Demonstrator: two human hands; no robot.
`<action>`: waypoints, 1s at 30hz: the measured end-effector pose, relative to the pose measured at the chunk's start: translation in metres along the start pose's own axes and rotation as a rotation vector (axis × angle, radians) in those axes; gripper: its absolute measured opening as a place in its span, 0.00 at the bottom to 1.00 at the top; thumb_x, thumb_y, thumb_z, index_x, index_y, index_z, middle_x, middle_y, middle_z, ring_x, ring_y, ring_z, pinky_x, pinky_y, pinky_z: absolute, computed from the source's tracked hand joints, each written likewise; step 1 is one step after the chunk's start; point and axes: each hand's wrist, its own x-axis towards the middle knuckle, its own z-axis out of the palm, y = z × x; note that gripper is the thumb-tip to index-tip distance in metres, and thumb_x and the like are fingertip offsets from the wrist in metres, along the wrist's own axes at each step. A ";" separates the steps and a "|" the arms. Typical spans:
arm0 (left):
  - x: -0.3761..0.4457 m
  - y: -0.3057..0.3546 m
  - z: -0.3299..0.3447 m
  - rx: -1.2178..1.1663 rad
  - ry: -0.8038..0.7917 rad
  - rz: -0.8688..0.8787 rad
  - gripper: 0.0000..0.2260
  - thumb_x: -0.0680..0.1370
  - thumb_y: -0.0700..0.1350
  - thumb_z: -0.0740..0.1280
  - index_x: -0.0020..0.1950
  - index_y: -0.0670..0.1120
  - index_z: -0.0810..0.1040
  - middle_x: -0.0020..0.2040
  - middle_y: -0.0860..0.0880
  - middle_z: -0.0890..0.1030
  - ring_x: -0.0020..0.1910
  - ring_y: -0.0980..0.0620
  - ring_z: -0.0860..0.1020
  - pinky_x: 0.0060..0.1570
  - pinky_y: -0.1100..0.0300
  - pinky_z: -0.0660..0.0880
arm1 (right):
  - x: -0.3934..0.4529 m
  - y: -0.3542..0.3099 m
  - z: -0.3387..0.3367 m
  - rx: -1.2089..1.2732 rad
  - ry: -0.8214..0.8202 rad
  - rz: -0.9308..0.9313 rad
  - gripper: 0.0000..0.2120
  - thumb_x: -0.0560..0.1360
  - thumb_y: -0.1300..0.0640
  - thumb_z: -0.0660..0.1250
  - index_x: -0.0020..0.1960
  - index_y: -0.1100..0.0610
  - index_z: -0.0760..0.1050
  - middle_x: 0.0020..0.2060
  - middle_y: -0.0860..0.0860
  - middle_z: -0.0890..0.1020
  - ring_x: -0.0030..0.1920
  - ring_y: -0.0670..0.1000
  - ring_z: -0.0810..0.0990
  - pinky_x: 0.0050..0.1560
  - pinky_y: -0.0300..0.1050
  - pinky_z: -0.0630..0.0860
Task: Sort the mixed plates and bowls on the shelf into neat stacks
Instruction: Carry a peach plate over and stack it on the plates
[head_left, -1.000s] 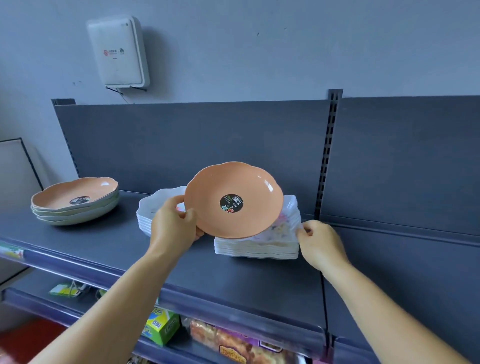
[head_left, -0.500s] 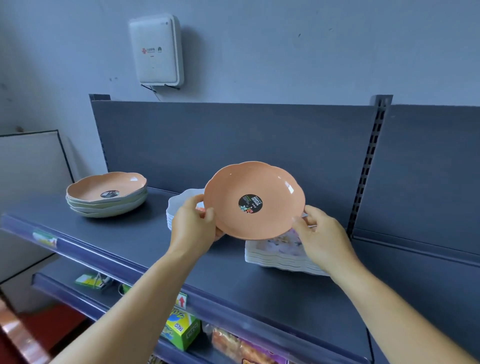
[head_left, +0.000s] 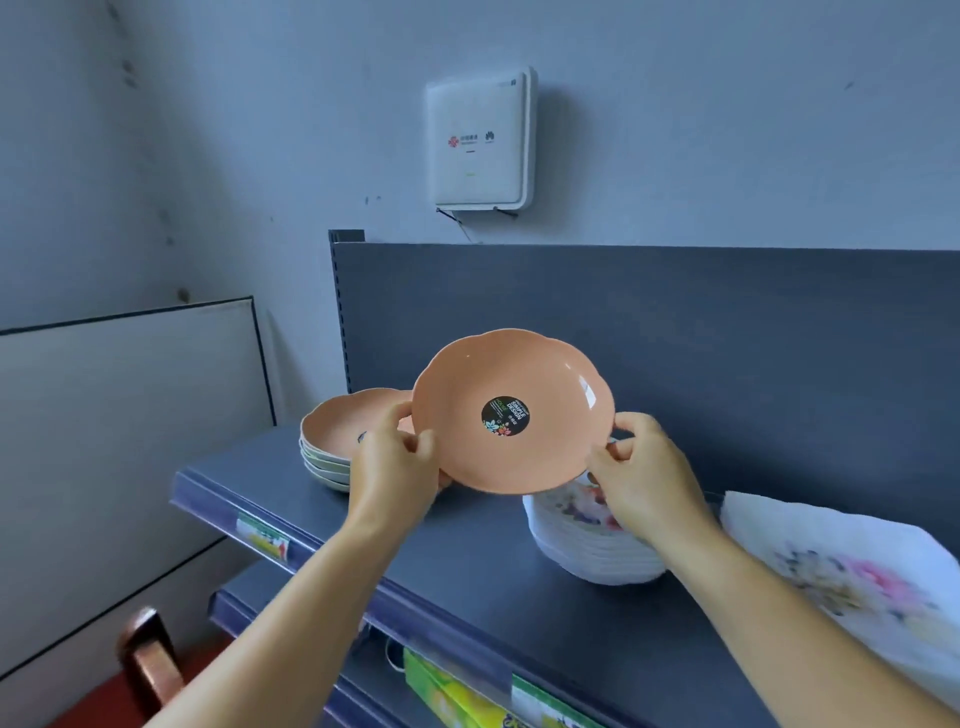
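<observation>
**Orange plate now held in both hands, nearer the matching stack**

Since a second ago the right hand (head_left: 641, 480) has left the white dishes and come up to the plate's rim, and the plate has travelled left, so that the stack of orange and pale green plates (head_left: 340, 441), earlier well apart at the shelf's far left, now sits just beside it.

The left hand (head_left: 392, 470) pinches the orange plate (head_left: 511, 410) at its 9 o'clock edge, thumb on the inner face and fingers curled behind. The right hand pinches the rim at about 4 o'clock in the same manner. The plate is held in the air, tilted so its inner face turns toward the camera, with a round black sticker (head_left: 505, 417) at its centre. Its rim is scalloped.

At the plate's 9 o'clock, partly behind the left hand, the matching stack rests on the dark shelf (head_left: 467, 561), an orange plate on top. At 5 o'clock, below the right hand, stands a stack of white round flowered dishes (head_left: 587, 545). Farther out at 4 o'clock, at the frame's right edge, lies a white flowered square dish (head_left: 852, 577), blurred. At 12 o'clock a white box (head_left: 480, 137) hangs on the wall above the shelf's back panel. At 6 o'clock, on the lower shelf, green and yellow packages (head_left: 457, 699) show.
</observation>
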 end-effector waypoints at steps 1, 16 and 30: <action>0.010 -0.006 -0.011 -0.008 0.014 0.006 0.15 0.76 0.38 0.59 0.58 0.51 0.76 0.35 0.43 0.83 0.31 0.45 0.82 0.35 0.49 0.82 | 0.005 -0.007 0.016 0.028 -0.021 0.012 0.11 0.75 0.58 0.62 0.57 0.52 0.67 0.34 0.48 0.80 0.33 0.49 0.76 0.33 0.42 0.71; 0.126 -0.091 -0.091 0.398 0.043 -0.075 0.10 0.77 0.41 0.59 0.47 0.38 0.79 0.33 0.44 0.75 0.33 0.46 0.70 0.33 0.58 0.68 | 0.061 -0.062 0.174 -0.176 -0.140 0.108 0.09 0.77 0.55 0.60 0.52 0.59 0.75 0.41 0.51 0.77 0.35 0.50 0.70 0.29 0.42 0.63; 0.119 -0.085 -0.083 0.822 -0.121 0.122 0.18 0.82 0.54 0.54 0.63 0.43 0.71 0.62 0.44 0.70 0.63 0.44 0.64 0.58 0.54 0.67 | 0.057 -0.066 0.184 -0.471 -0.220 0.049 0.09 0.79 0.51 0.56 0.46 0.55 0.70 0.55 0.52 0.71 0.44 0.54 0.73 0.37 0.44 0.70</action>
